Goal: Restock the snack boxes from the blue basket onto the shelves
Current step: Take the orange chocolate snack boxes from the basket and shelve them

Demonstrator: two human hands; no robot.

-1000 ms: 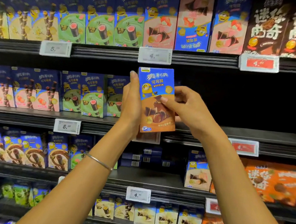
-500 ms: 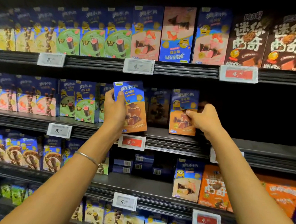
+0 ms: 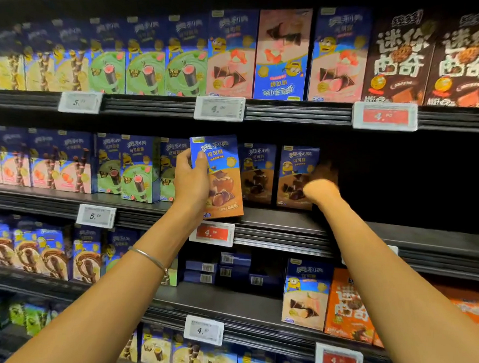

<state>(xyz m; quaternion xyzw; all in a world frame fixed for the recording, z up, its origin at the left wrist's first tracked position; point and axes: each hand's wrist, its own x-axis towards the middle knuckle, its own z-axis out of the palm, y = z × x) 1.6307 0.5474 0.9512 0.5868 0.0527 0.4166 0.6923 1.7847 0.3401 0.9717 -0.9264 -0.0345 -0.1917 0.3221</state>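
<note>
Your left hand (image 3: 192, 182) has thumb and fingers curled round a tilted chocolate snack box (image 3: 219, 177), its base at the middle shelf's front lip (image 3: 285, 232). Your right hand (image 3: 320, 190) is just beside two upright chocolate boxes (image 3: 296, 176); its fingers are blurred, so you cannot tell their state. Green boxes (image 3: 138, 169) crowd the left, and dark open room lies to the right.

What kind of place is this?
Most likely a supermarket snack aisle. Long shelves hold rows of matching snack boxes, price tags sit along the shelf edges, and the left hand holds a brown-and-blue box at the shelf.
</note>
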